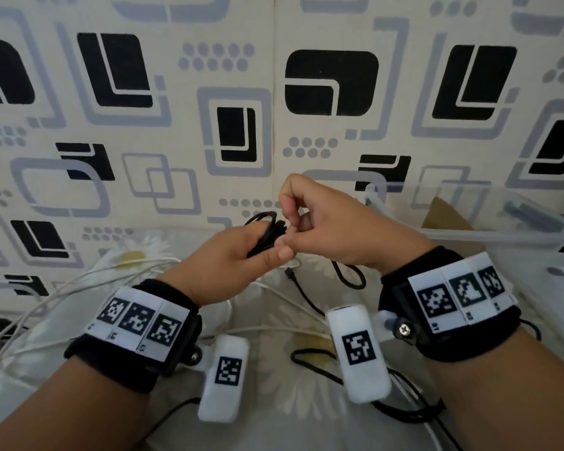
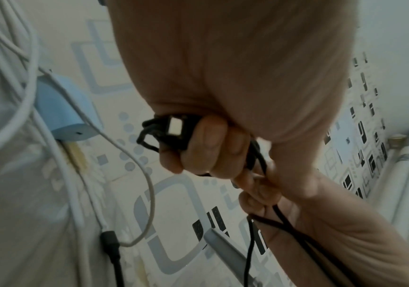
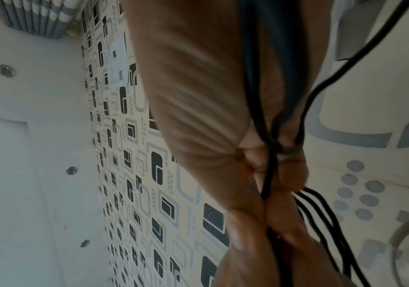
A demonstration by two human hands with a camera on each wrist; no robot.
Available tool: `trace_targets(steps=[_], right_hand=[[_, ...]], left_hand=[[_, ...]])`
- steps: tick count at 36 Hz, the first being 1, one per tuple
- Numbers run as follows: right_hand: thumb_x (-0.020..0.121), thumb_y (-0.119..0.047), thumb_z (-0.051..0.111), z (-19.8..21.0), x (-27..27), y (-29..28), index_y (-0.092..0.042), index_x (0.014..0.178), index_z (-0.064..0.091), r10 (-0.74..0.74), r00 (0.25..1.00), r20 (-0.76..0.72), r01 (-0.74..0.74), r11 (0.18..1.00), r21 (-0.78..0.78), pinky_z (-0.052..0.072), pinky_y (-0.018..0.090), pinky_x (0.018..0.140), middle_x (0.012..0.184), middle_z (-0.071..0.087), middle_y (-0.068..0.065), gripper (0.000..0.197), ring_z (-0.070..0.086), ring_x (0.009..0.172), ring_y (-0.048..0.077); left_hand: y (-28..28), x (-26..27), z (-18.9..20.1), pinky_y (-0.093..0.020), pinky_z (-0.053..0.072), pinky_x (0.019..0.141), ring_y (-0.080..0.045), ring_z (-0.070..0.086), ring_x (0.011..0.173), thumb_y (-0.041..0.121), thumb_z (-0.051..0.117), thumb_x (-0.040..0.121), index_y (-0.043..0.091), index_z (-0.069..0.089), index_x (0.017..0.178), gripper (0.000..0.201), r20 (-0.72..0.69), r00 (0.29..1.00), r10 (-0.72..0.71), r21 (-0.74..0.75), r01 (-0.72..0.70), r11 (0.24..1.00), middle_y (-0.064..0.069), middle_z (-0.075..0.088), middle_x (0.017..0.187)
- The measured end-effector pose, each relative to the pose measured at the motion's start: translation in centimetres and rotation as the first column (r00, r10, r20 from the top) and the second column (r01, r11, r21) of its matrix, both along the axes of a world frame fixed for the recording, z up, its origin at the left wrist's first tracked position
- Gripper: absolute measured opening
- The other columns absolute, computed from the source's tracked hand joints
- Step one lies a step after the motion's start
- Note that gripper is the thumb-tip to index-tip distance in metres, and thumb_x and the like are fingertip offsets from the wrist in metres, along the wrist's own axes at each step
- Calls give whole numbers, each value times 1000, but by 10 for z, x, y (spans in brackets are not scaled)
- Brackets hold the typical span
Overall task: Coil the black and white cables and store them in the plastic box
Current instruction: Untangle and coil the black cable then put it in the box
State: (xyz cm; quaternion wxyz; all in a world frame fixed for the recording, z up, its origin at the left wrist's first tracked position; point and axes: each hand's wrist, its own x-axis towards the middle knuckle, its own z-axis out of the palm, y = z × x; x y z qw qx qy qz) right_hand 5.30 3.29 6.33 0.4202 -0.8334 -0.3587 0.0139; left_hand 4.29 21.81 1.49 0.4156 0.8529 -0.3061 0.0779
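My left hand (image 1: pixel 238 265) grips a small bundle of coiled black cable (image 1: pixel 265 224) in its curled fingers. In the left wrist view the bundle's USB plug (image 2: pixel 174 126) pokes out above the fingers (image 2: pixel 205 147). My right hand (image 1: pixel 332 222) pinches a strand of the same black cable (image 3: pixel 269 170) right beside the bundle. The rest of the black cable (image 1: pixel 350 276) hangs down and trails over the bed. The white cable (image 1: pixel 62 289) lies loose on the sheet at the left. The clear plastic box (image 1: pixel 489 237) stands to the right of my hands.
A floral bedsheet (image 1: pixel 274 418) covers the surface under my arms, and a patterned wall (image 1: pixel 163 131) rises just behind it. A light blue adapter (image 2: pixel 63 114) sits on the white cable's end. Brown cardboard (image 1: pixel 445 213) shows inside the box.
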Motion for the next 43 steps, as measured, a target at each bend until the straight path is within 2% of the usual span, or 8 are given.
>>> trace_targets(steps=[8,20,25,29,31,33,39,43], right_hand=[[100,-33,44,1,0,-1,-20,91,45,-35,995,-92,38,999,31,52,41,80,89,59,4,16,68,69,18],[94,-58,35,2,-1,1,-22,94,61,-166,986,-4,165,981,105,47,30,77,79,57,-5,45,55,74,9],[87,-35,67,0,4,2,-28,90,71,-191,973,132,184,981,65,47,31,74,75,59,-2,9,53,69,9],[94,-24,60,7,2,0,-22,87,70,-215,959,187,190,971,143,48,22,69,80,70,-11,12,60,74,6],[97,-22,54,13,-2,-3,-18,84,69,-218,960,177,186,966,181,38,10,59,61,60,-24,20,54,60,-3],[100,-24,50,17,-4,-5,-17,80,66,-229,957,176,186,955,230,36,16,61,51,49,-21,27,43,53,0],[100,-29,44,20,-4,0,-19,73,58,-335,928,162,229,858,459,34,33,59,66,46,28,32,36,56,22],[102,-28,42,22,-1,-5,-18,76,59,-509,842,177,366,781,505,31,22,50,56,48,-4,33,33,47,6]], left_hand=[[11,2,0,-15,35,55,-2,44,55,60,60,77,33,46,75,31,109,990,92,31,-96,995,18,49,61],[17,2,-2,-21,31,50,-8,47,51,58,39,84,13,51,72,48,231,847,479,-133,-460,878,2,49,55],[21,10,-4,-34,41,63,-20,53,66,44,42,98,1,57,86,47,183,758,626,-209,-592,778,-9,56,70],[33,16,-3,-40,43,63,-27,52,63,47,40,99,2,56,86,49,70,696,715,-318,-664,677,-12,55,68],[37,17,-2,-36,41,60,-25,51,62,48,40,99,4,57,85,50,-6,668,744,-358,-697,622,-7,53,66],[38,16,-1,-32,39,58,-21,50,62,48,39,99,4,58,85,50,-32,647,762,-354,-720,596,-4,53,66],[31,16,-1,-33,36,58,-20,47,60,47,37,100,3,57,83,52,-14,679,734,-333,-695,637,-3,51,64],[26,13,1,-30,32,55,-16,43,53,48,39,99,12,55,73,47,-20,744,668,-291,-644,708,4,47,57]])
